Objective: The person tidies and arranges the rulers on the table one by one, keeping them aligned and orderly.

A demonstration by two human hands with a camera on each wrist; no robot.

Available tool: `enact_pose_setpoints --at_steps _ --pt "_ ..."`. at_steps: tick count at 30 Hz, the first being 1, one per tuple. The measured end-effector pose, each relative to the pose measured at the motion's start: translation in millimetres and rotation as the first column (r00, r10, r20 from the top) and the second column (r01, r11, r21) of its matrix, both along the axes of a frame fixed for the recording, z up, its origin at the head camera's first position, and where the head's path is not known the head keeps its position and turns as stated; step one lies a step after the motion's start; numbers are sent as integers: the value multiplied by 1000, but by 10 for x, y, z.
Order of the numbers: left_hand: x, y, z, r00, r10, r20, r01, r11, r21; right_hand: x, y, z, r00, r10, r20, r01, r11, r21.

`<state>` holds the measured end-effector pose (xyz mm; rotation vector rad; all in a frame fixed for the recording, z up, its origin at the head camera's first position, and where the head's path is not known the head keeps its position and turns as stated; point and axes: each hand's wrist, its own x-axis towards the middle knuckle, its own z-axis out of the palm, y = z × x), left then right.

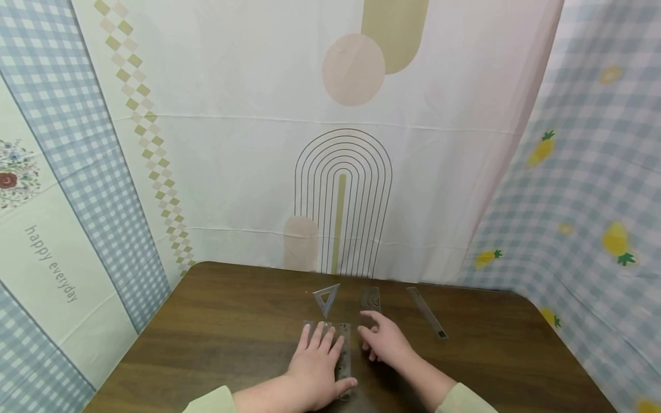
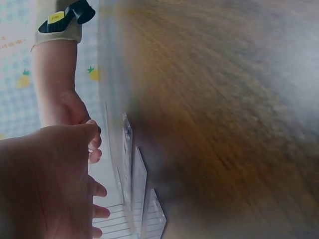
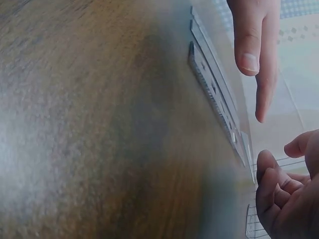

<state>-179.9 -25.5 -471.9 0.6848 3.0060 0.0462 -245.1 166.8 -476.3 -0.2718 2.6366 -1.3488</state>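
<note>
In the head view, my left hand (image 1: 316,367) is spread palm down over a clear ruler-like strip (image 1: 346,357). The edge of another clear piece shows by its fingertips. From the side, in the right wrist view, the left hand (image 3: 255,40) appears raised above the clear pieces (image 3: 217,97). To its right is my right hand (image 1: 386,341), fingers loosely bent, holding nothing. Beyond the hands lie a clear triangular set square (image 1: 332,291) and a clear protractor (image 1: 370,297). A straight clear ruler (image 1: 427,312) lies slanted farther right.
Everything lies on a dark brown wooden table (image 1: 217,321). A patterned white cloth (image 1: 232,172) hangs behind its far edge. Blue checked cloths hang at the left (image 1: 67,74) and right (image 1: 578,189).
</note>
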Motion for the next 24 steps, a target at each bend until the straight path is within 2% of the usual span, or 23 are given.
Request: enact_pose_setpoints --at_steps 12,19,24 --pt "-20 122 31 1000 11 -28 -11 999 31 6 104 41 999 -47 -16 46 999 -25" --pt "-23 224 63 1000 11 -7 -11 999 45 -1 163 51 998 -57 -24 56 997 -46" --pt "-24 319 63 1000 -1 -7 1 998 57 14 201 64 995 -91 -33 90 996 -14"
